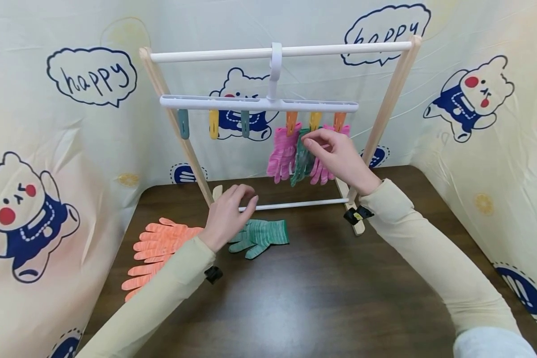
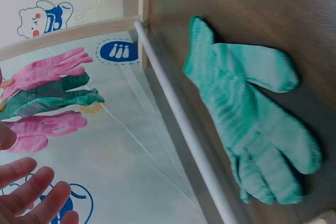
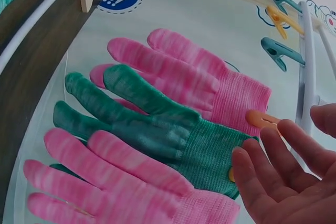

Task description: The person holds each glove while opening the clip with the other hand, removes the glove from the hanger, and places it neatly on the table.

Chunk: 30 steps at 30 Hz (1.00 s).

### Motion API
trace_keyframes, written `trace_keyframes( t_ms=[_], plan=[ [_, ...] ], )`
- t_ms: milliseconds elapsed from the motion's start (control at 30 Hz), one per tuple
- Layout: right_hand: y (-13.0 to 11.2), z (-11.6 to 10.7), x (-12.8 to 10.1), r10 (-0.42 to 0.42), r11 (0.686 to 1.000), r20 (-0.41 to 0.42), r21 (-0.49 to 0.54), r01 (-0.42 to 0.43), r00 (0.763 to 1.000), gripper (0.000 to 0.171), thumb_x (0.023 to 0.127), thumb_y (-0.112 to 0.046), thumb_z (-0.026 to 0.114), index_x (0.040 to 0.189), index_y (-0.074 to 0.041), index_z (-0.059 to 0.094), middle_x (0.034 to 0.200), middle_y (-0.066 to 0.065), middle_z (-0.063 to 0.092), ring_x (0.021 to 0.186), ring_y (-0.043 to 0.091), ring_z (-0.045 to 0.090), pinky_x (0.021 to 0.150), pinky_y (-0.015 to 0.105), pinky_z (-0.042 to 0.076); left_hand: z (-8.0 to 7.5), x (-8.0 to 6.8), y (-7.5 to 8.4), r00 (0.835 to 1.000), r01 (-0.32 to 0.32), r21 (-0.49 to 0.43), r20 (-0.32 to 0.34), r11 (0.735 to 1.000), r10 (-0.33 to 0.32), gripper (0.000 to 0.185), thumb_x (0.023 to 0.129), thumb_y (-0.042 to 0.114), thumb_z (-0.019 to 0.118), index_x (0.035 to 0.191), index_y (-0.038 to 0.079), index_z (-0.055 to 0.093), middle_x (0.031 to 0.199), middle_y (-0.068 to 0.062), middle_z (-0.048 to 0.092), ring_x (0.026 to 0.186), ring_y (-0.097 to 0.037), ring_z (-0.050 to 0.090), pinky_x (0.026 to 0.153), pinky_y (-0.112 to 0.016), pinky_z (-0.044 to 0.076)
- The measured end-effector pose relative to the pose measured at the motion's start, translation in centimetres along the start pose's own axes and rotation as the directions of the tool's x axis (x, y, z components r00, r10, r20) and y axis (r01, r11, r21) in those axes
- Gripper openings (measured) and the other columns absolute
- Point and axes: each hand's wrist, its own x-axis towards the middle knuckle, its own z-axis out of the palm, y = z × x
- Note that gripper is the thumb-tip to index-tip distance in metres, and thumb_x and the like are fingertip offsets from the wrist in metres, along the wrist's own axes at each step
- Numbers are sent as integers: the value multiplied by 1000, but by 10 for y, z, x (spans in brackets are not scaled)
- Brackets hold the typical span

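Observation:
My right hand [image 1: 343, 158] is raised beside the hanging gloves, its fingers relaxed next to the cuff of a green glove [image 3: 152, 140]. That glove hangs from a yellow clothespin [image 1: 314, 121], between a pink glove [image 1: 279, 155] on an orange clothespin [image 1: 292, 123] and another pink glove [image 3: 131, 187] at the right, partly behind my hand in the head view. Loosely bent and holding nothing, my left hand [image 1: 227, 217] hovers over the table near the rack's low rod. Just under it, a second green glove [image 2: 241, 114] lies flat on the wood.
A white clip hanger [image 1: 223, 103] hooks over the top bar of a wooden rack [image 1: 396, 94]. Three bare clothespins, one being yellow [image 1: 214, 124], hang on its left half. Orange gloves [image 1: 165, 238] lie on the table [image 1: 295, 298] at the left, partly behind my left forearm. Printed cloth surrounds the table.

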Motion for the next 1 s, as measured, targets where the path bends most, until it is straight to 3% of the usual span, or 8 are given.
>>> trace_keyframes(
  t_ms=[600, 1000],
  plan=[
    [-3, -2, 18, -72, 991, -38, -117, 67, 997, 30, 105, -25, 63, 128, -6, 70, 125, 9, 71, 111, 23, 65, 99, 44, 52, 4, 61, 15, 995, 101, -199, 9, 975, -102, 36, 104, 38, 63, 124, 9, 67, 115, -10, 71, 102, -27, 67, 87, -43, 56],
    [-7, 0, 25, -75, 988, -28, -141, 71, 997, 32, 104, -27, 65, 129, -8, 70, 129, 7, 69, 114, 21, 63, 96, 41, 54, 8, 96, 25, 991, 137, -401, 49, 906, -128, 44, 103, 39, 65, 135, 9, 61, 125, -9, 67, 111, -24, 63, 91, -42, 55]
  ],
)
